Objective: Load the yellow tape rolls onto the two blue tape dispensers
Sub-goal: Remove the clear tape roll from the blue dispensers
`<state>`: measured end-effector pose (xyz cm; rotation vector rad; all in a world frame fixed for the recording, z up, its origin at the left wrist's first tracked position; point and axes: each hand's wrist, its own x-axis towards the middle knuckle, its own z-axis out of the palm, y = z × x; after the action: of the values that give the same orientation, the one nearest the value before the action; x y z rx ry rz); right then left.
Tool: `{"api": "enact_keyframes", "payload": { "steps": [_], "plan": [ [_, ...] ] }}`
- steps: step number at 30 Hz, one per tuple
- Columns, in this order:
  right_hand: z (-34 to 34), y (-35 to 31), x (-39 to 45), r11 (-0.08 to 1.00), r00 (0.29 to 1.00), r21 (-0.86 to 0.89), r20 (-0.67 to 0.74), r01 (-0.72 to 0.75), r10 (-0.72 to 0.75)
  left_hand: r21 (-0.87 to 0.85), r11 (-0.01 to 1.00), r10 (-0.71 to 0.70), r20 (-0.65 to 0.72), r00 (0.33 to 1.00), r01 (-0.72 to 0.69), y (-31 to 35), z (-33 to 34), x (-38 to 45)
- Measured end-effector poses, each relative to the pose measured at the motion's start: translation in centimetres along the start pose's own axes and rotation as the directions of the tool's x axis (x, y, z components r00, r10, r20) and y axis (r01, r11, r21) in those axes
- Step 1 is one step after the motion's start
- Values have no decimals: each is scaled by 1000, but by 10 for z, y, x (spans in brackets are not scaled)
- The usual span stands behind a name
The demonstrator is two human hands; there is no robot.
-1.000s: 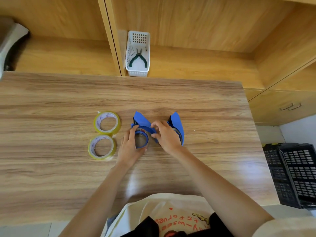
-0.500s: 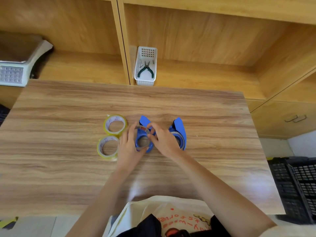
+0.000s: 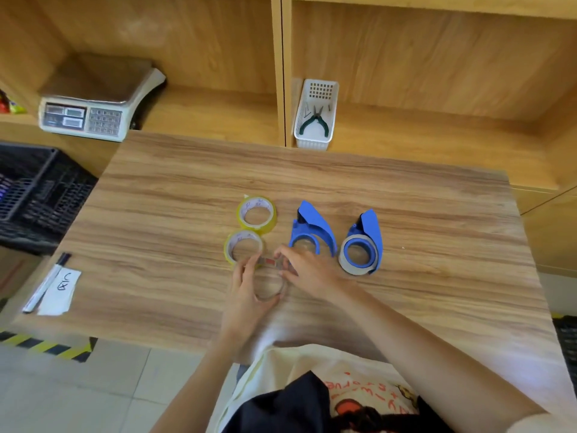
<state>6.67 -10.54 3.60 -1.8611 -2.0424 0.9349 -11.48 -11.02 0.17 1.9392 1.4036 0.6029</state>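
Two yellow tape rolls lie flat and side by side on the wooden table, the far roll (image 3: 256,213) behind the near roll (image 3: 244,250). To their right stand two blue tape dispensers. The left dispenser (image 3: 312,228) has a bare hub. The right dispenser (image 3: 363,245) carries a pale, nearly empty ring. My left hand (image 3: 248,295) and my right hand (image 3: 309,270) together hold a thin empty tape core (image 3: 271,281) with a red label. The core sits just in front of the left dispenser, beside the near yellow roll.
A white basket (image 3: 315,142) with pliers and a weighing scale (image 3: 90,110) stand on the shelf behind the table. A marker (image 3: 46,282) and a paper note (image 3: 61,292) lie at the table's left edge. A black crate (image 3: 34,195) stands to the left.
My hands have come off the left dispenser toward me with the empty core between them, leaving its hub bare. The camera has swung, so more of the left side shows.
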Motion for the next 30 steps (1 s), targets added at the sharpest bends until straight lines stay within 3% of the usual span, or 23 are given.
{"api": "enact_keyframes", "payload": {
  "steps": [12,18,23,30],
  "plan": [
    [30,0,2,998,965,-64,261,20,-2,115,986,-141,145,979,124,-36,9,-28],
    [27,9,5,999,943,-33,328,-40,49,59,983,-185,224,957,176,-48,18,-31],
    [3,25,9,994,961,41,265,-99,85,173,974,-182,233,955,144,-32,13,-30],
    [-41,70,1,947,972,220,60,-233,225,341,934,30,215,976,-104,4,17,0]
  ]
}}
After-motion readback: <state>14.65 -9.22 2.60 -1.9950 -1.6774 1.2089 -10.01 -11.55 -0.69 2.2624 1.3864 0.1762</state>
